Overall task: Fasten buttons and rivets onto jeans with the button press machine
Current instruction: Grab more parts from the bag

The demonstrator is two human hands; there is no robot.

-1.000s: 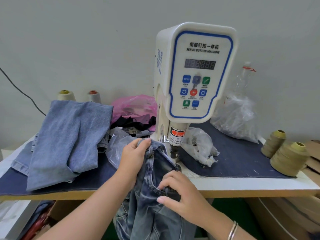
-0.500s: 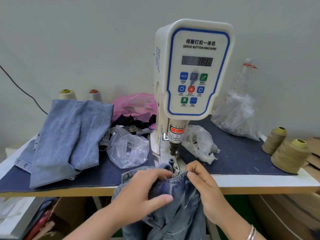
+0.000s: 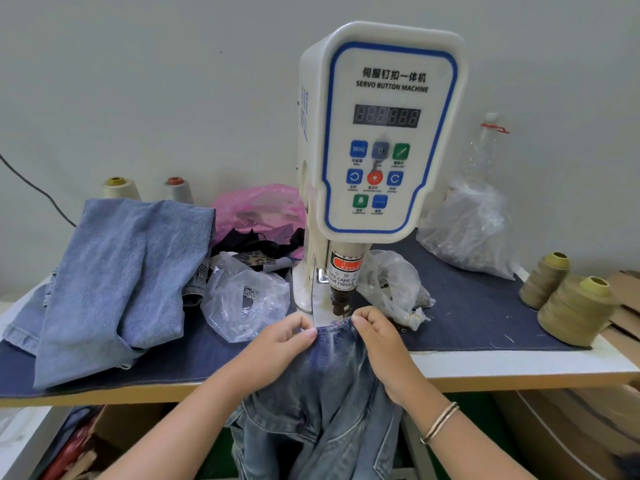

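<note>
The edge of the jeans (image 3: pixel 332 344) was pinched by the left hand (image 3: pixel 280 344) and the right hand (image 3: pixel 375 337), stretched between their fingertips just below the press head (image 3: pixel 341 303). Fingertips held that near could be caught, or slack cloth misplace the rivet.

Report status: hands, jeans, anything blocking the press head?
Left hand and right hand each pinch the top edge of the faded blue denim jeans. Edge sits under the white button press machine punch. Fingertips close beside the punch.
</note>
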